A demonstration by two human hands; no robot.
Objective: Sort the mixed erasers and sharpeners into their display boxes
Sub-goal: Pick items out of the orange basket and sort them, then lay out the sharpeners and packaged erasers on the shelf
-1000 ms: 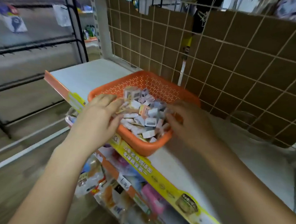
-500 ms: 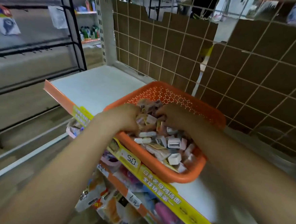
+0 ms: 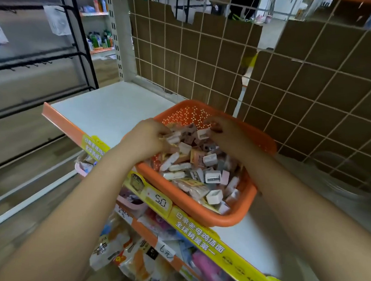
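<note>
Two hands reach into an orange basket [image 3: 197,204] that sits on a white shelf [image 3: 107,110], at the shelf's front edge, its near corner slightly overhanging the yellow price strip [image 3: 198,231]. The basket is perforated and holds a mixed heap of erasers and sharpeners [image 3: 200,170]: small white and grey box-shaped sharpeners lie among wrapped pink, white and orange erasers, piled up toward the basket's far side. The left hand [image 3: 147,140] is over the basket's left rim, its fingers curled into the heap and closed on some of the small white pieces there; exactly which pieces its grip has is too blurred to tell. The right hand [image 3: 227,132] is over the far part of the heap, fingers bent downward among the items, with a white sharpener [image 3: 203,133] right at its fingertips; whether the grip is closed on it or only touching cannot be told. Both forearms come in from the bottom of the view. A white price tag [image 3: 158,201] reading 5.0 sits on the strip just below the basket's left corner. Behind the shelf stands a wire grid panel [image 3: 207,60] backed with brown cardboard. Packaged goods [image 3: 140,266] fill the lower shelf beneath the front edge, with a handwritten tag among them.
</note>
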